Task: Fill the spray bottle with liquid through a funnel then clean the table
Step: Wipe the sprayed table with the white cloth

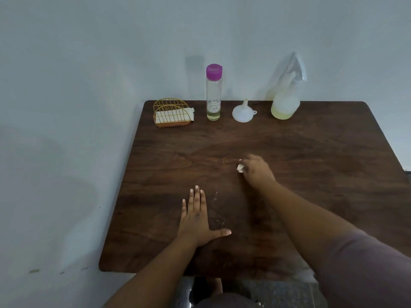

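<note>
Spray bottle (285, 101) upright, nozzle rightward.

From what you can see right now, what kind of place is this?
Probably a plain room at home: a small wooden table pushed against a bare pale wall, with a napkin holder, spray bottle and funnel on it.

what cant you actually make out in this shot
Head view only:
- Tissue wad: mostly hidden under the right hand, so the grip is unclear.
- Spray bottle: pale head blurs into the wall.
- Table: right corner cut off by the frame edge.
- Left hand hides the wood under it.
</note>
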Demonstrator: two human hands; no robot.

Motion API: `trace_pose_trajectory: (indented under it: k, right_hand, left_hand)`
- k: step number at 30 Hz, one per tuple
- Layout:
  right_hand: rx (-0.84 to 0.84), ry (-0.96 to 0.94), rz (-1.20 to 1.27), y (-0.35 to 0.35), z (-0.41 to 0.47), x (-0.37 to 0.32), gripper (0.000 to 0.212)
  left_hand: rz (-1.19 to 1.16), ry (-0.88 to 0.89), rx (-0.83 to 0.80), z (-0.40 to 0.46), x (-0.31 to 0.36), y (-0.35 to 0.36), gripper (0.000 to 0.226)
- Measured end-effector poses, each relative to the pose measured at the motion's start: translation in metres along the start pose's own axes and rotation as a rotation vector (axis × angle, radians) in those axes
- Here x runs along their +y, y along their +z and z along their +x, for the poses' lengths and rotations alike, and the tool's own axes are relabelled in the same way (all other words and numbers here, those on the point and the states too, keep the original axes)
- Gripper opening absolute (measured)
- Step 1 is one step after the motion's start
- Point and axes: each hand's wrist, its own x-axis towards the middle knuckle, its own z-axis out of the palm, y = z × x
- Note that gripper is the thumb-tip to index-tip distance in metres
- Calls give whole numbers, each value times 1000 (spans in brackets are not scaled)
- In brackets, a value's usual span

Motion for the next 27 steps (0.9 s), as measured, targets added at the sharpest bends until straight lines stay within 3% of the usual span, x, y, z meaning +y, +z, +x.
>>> trace_pose_trajectory:
  k: [6, 9, 11, 15, 17, 19, 21, 23, 25, 27]
  right_hand:
    - [-169, -641, -34, 61, -92, -60, 32]
    - [-209, -783, -27, 57, -121, -39, 29]
    - [-86, -663, 5, 36, -117, -7, 27]
    - [261, 48, 100, -17, -95, 92, 34]
    - [281, 349, 45, -36, -97, 128, 30]
    - [259, 512, -1, -40, -102, 140, 24]
    - [230, 496, -29, -35, -102, 129, 29]
    - [153, 363, -20, -21, -105, 99, 37]
    - [39, 168, 3, -2, -115, 57, 38]
    - [-40, -140, -19, 17, -129, 24, 41]
  left_hand:
    - [-115, -32, 24, 0, -3, -2, 155]
    - [-83, -36, 1, -2, -2, -6, 159]
    - [-65, -39, -6, -2, 5, -9, 167]
    - [-27, 26, 5, 2, 30, -3, 153]
    - [8, 72, 2, 2, 51, 6, 141]
    - [61, 148, -11, 2, 75, 16, 128]
    - [104, 214, -5, 0, 93, 26, 117]
    - [132, 241, 25, -2, 102, 32, 115]
    - [154, 267, 31, -1, 100, 35, 116]
    - [155, 263, 17, 1, 95, 35, 123]
